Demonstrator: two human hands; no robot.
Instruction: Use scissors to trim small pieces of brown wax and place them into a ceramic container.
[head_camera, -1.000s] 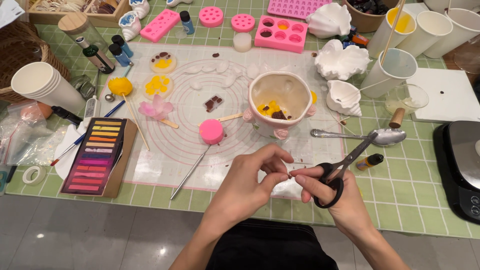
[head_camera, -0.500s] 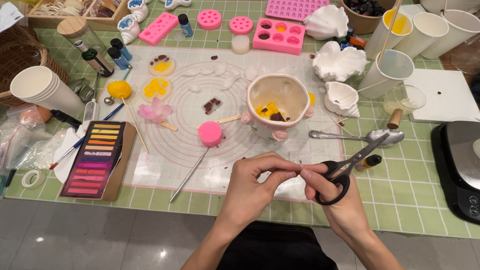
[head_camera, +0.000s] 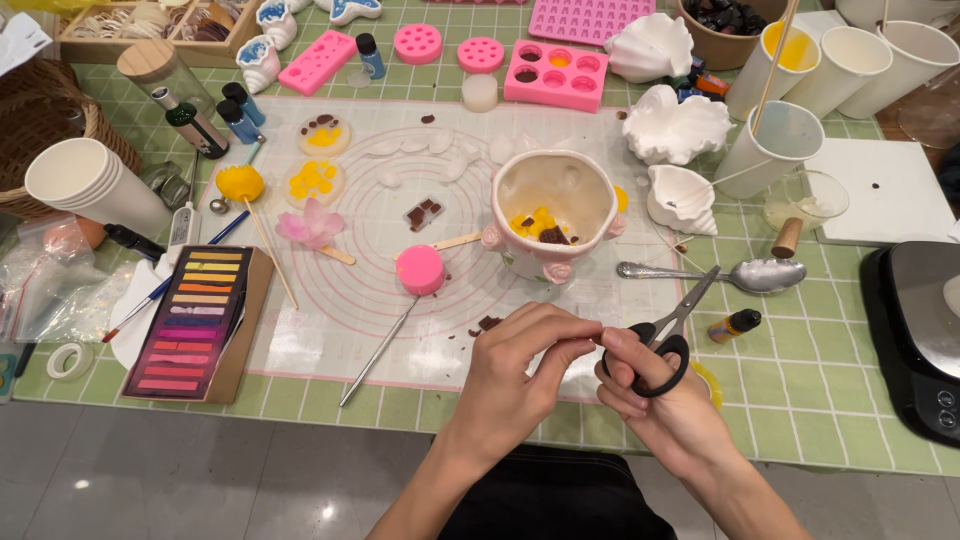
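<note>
Black-handled scissors (head_camera: 668, 335) are gripped in the right hand (head_camera: 660, 400), blades angled up toward a spoon (head_camera: 740, 275). Left hand (head_camera: 515, 370) fingertips are pinched together beside the handles; what is pinched cannot be told. A cream pot (head_camera: 555, 210) stands on the mat (head_camera: 340, 320) just beyond.

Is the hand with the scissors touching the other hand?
Touching. The head view shows the left hand pinching its fingertips against the fingers of the right hand, which holds the black-handled scissors; no gap shows between them.
</note>
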